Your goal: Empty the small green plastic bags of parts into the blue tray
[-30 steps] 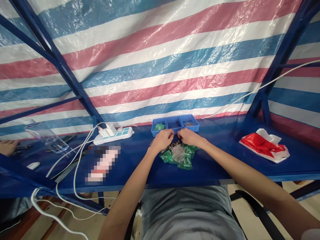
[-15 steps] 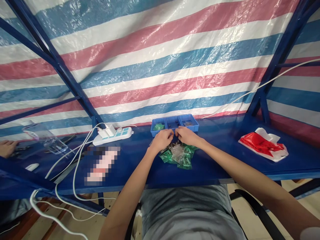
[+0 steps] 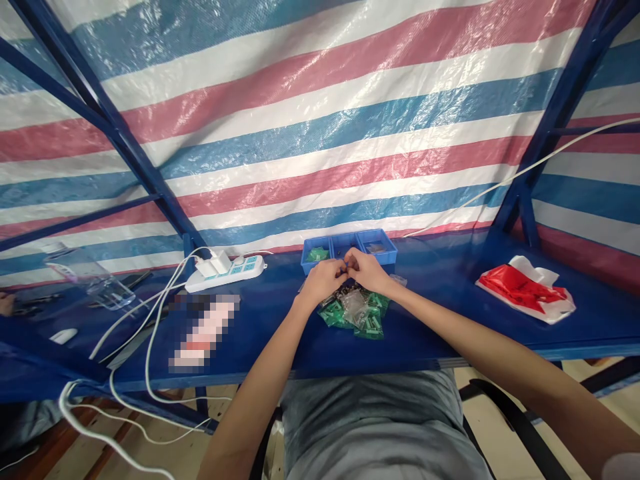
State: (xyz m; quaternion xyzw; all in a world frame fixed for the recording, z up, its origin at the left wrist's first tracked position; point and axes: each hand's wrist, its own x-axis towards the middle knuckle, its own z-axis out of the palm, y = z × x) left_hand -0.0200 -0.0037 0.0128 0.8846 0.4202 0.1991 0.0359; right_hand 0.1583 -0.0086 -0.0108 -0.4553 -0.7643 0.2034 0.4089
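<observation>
My left hand [image 3: 324,279] and my right hand [image 3: 368,270] meet fingertip to fingertip above a small pile on the blue table. Both are closed in a pinch; whatever lies between the fingers is too small to make out. Beneath them are small dark and metallic parts [image 3: 343,292], partly hidden by the hands. Green packets [image 3: 371,325] in clear plastic and a clear bag of small parts [image 3: 355,307] lie on the near side. Just behind my hands stands a blue three-compartment tray [image 3: 306,261], with green pieces [image 3: 318,254] in its left compartment.
To the left lie a white power strip [image 3: 250,267] with plugs, white cables [image 3: 150,340] and a clear bottle [image 3: 107,283]. A red and white plastic bag [image 3: 525,290] rests on the right. Another person's hand [image 3: 6,304] shows at the far left edge.
My right hand has moved slightly left, so its fingertips now meet those of my left hand. The other person's hand has drawn back toward the left edge.
</observation>
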